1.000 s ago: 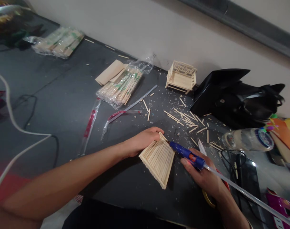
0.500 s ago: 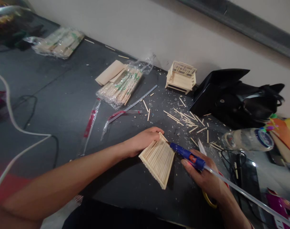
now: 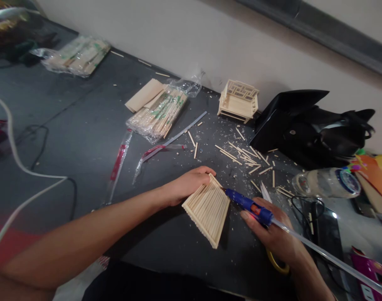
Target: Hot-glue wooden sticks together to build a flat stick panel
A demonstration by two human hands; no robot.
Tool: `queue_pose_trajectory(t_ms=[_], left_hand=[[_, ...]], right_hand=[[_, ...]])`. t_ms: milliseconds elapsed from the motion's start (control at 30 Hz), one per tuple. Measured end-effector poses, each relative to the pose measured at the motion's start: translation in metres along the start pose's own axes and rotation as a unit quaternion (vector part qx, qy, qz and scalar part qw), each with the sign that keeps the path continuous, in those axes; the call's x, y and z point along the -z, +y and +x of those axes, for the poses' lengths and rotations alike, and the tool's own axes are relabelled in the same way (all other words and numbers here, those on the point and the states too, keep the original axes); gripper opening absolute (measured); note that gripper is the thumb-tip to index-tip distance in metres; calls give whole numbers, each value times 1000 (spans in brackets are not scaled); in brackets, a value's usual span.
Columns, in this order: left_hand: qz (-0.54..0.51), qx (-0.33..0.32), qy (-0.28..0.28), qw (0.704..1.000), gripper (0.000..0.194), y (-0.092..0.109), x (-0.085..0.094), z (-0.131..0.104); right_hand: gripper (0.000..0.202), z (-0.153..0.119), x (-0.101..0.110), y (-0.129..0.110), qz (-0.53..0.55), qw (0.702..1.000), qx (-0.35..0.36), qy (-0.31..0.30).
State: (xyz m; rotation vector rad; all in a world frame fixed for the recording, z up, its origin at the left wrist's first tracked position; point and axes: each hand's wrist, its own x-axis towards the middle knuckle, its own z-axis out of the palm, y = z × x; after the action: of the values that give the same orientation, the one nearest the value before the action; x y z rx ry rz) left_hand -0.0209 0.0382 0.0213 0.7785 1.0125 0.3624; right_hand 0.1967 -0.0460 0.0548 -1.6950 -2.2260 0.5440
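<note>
Presumably light and stiff yet fragile at its joints, the panel (image 3: 207, 211) tilts over the worktop (image 3: 84, 140), best held by its rim, the left hand (image 3: 192, 183) gripping its far end, the right hand (image 3: 274, 232) holding the glue gun (image 3: 244, 203) against one edge.

A miniature stick chair (image 3: 237, 104) stands by a pale wall (image 3: 184, 37), just beside a black bag (image 3: 303, 133). Cut sticks (image 3: 247, 155) and crumbs litter the dark table (image 3: 84, 125) in front of it. A plastic-wrapped chopstick pack (image 3: 161, 113) lies with tan paper (image 3: 146, 95) at one end; another pack (image 3: 80, 56) rests well apart, near the wall. A blue-lidded jar (image 3: 319, 183), a purple box (image 3: 363, 262) and a white cable (image 3: 46, 176) complete the clutter.
</note>
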Motion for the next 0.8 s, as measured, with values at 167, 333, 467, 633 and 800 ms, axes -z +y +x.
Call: queue_pose_trajectory(t_ms=[167,333,467,633,800], left_hand=[[2,-7,-7,1000,47,-1,1,2],[9,-9,-3,1000,47,-1,1,1],[19,-5,-5,1000,49,-1,1,1],[19,-3,-1,1000,50,-2,1,1],[17,-5,-7,1000,51,-2,2,1]], right_hand=[[36,-1,1,1,-17,999,24,12],[36,-1,2,1,-34,998,39,19],[37,-2,2,2,-46,998,42,17],[39,-4,3,3,-61,997,49,23],[42,-6,4,4,-67,997,44,17]])
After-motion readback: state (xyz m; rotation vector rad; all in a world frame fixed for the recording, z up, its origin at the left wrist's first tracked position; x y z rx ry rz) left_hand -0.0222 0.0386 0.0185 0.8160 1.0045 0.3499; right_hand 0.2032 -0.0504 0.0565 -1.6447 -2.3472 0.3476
